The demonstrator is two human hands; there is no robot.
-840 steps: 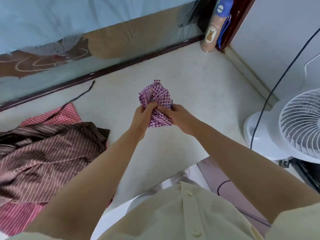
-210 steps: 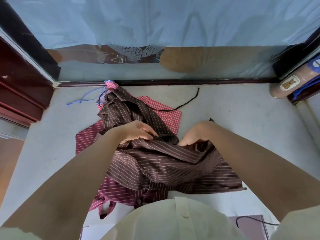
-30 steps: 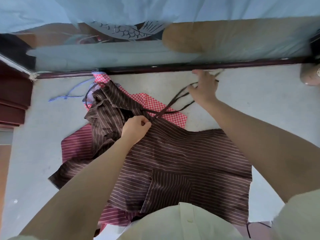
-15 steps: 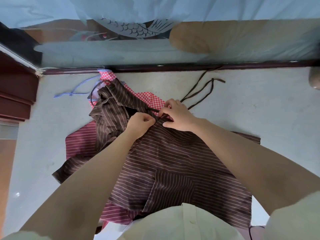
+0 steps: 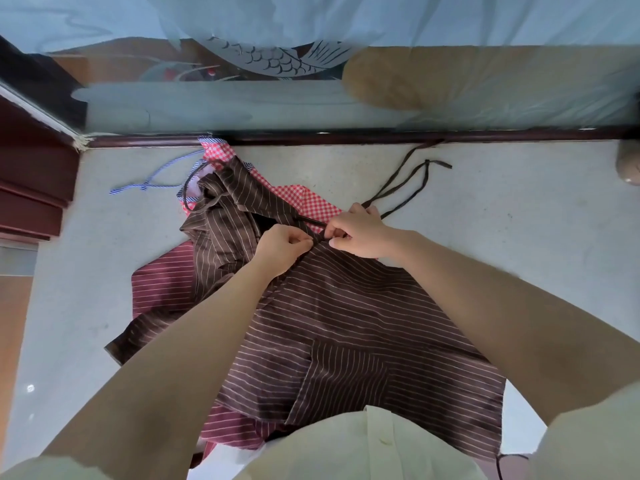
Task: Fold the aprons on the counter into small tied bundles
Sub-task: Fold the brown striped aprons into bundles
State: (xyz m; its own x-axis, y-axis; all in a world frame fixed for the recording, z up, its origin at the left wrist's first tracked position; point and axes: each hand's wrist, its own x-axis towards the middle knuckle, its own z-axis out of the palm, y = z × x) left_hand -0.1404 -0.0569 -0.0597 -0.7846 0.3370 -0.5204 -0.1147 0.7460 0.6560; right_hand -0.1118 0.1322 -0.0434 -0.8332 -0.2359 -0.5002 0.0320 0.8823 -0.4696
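A brown striped apron (image 5: pixel 346 327) lies spread over the counter (image 5: pixel 485 230) in front of me, its pocket near my chest. My left hand (image 5: pixel 282 247) pinches the apron's top corner where the dark strap (image 5: pixel 401 188) starts. My right hand (image 5: pixel 360 233) grips the same strap beside it, fingers curled. The strap's loose end trails up and right across the counter. Beneath the brown apron lie a red checked apron (image 5: pixel 304 199) and a maroon striped apron (image 5: pixel 162 285).
A glass partition with a dark wooden rail (image 5: pixel 346 136) closes the counter's far edge. A blue-and-white striped tie (image 5: pixel 152 178) lies at the far left. A rounded tan object (image 5: pixel 628 164) sits at the right edge. Dark wood trim (image 5: pixel 31 188) is on the left.
My right hand came back from the far rail, where it had drawn the strap out, to the apron's top corner beside my left hand. The strap now lies loose on the counter.
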